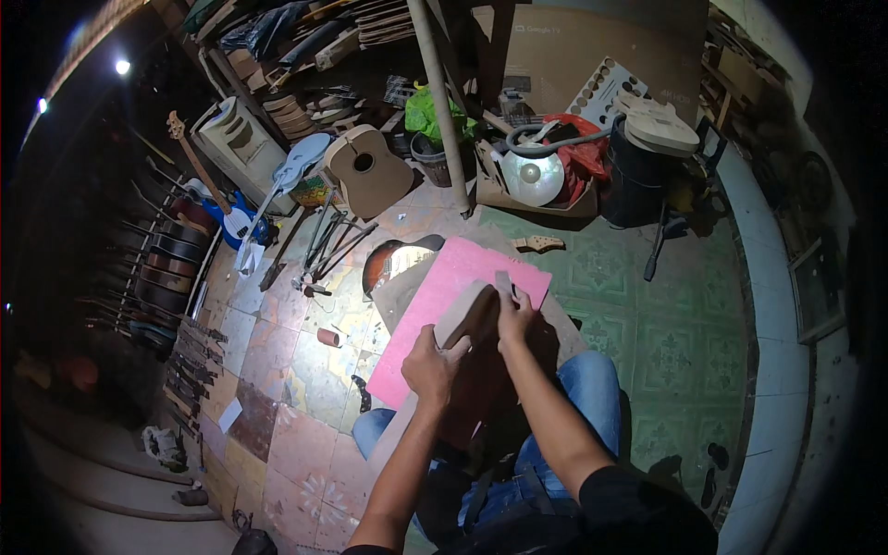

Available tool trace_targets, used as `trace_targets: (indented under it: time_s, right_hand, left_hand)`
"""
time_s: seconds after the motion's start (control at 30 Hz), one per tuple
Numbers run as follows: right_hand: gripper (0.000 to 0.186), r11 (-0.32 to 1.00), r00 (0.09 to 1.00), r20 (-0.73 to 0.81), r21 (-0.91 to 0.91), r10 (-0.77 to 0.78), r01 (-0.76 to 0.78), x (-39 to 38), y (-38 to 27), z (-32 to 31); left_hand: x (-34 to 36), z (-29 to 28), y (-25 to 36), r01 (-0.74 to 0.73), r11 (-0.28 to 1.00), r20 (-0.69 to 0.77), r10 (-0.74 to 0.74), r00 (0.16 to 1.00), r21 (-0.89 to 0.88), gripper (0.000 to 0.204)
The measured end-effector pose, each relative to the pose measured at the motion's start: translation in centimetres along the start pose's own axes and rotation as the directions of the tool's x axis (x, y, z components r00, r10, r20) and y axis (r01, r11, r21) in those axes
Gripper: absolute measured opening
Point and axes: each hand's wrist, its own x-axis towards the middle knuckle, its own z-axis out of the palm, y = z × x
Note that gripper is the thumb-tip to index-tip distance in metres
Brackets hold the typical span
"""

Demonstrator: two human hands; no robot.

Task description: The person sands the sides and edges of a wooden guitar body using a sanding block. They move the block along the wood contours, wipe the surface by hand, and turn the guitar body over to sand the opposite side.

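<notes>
A pale wooden piece with a rounded end (460,316) is held tilted above a pink board (424,321). My left hand (432,366) is closed around it, the thumb lying across its surface. At its far right side, my right hand (516,319) grips a small flat greyish block (504,283), fingers wrapped against it. Whether the block touches the wood I cannot tell. The underside of the wooden piece is in shadow, and part of it is hidden behind my left hand and forearm.
Past the board lie a sunburst guitar body (393,264) and a guitar headstock piece (538,243). An acoustic guitar body (370,171), a blue electric guitar (239,220) and metal clamps (326,248) are farther left. A black drum (634,190) stands back right; a brown roll (328,338) lies left.
</notes>
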Motion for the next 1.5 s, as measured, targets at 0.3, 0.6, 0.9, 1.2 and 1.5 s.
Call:
trace_targets:
  time_s: [0.3, 0.6, 0.9, 1.2, 1.5]
  right_hand:
    - [0.048, 0.720, 0.707, 0.288, -0.078, -0.646, 0.690, -5.9, -5.1, 0.7]
    - [0.050, 0.631, 0.609, 0.432, -0.113, -0.665, 0.768, -8.6, -7.7, -0.8]
    - [0.042, 0.836, 0.820, 0.321, -0.129, -0.474, 0.534, -3.5, -4.8, -0.6]
    - [0.041, 0.988, 0.938, 0.339, -0.152, 0.074, -0.023, 5.0, -2.2, -2.9]
    - [0.039, 0.952, 0.898, 0.395, -0.149, -0.191, 0.268, 1.5, -3.0, -1.6]
  left_hand:
    - [-0.2, -0.3, -2.2, 0.017, 1.000, -0.053, -0.017, 0.998, -0.012, 0.057]
    - [-0.3, -0.4, -2.1, 0.000, 1.000, -0.065, 0.001, 0.998, 0.018, 0.058]
    - [0.2, 0.3, -1.4, -0.031, 0.998, -0.034, 0.033, 0.999, 0.050, 0.058]
    - [-0.3, 0.8, 0.2, -0.093, 0.995, -0.092, 0.089, 0.992, -0.041, 0.060]
    - [-0.3, -0.5, -1.0, -0.012, 0.999, -0.036, 0.010, 0.999, -0.050, 0.059]
